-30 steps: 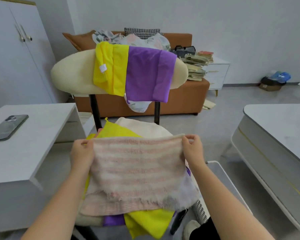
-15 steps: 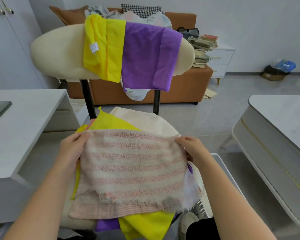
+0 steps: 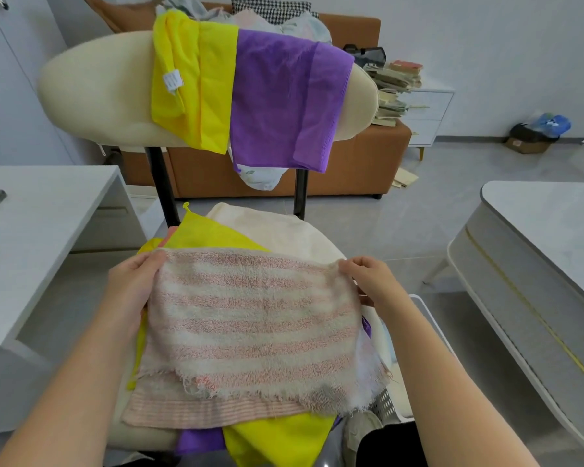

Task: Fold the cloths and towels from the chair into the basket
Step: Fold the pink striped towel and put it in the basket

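The striped towel [image 3: 250, 318] was stretched flat between the two hands, over the chair [image 3: 91, 96] seat. It was worn terry with broad pink and cream bands running from one hand to the other. Its nearer edge was ragged, with loose threads hanging, and a greyish smudge sat toward the right-hand corner of that edge. A finely striped hem showed from beneath the frayed edge, nearer the person. The left hand [image 3: 132, 288] gripped the far left corner, thumb lying along the top edge and the fingers tucked out of sight beneath the cloth. The right hand [image 3: 368, 281] pinched the far right corner between curled fingers and thumb. Both forearms reached forward, well apart, with the towel taut between them. Under the towel, a yellow cloth [image 3: 209, 234] poked out just beyond the left hand, and a cream towel [image 3: 284, 230] lay beyond both hands on the seat. Another yellow piece [image 3: 277, 439] and a purple scrap [image 3: 196, 444] hung out between the forearms. Farther beyond the hands, a yellow rag [image 3: 196, 85] and a purple cloth [image 3: 284, 99] were draped side by side over the backrest. The white basket [image 3: 386, 404] stood on the floor below the right forearm, partly hidden.
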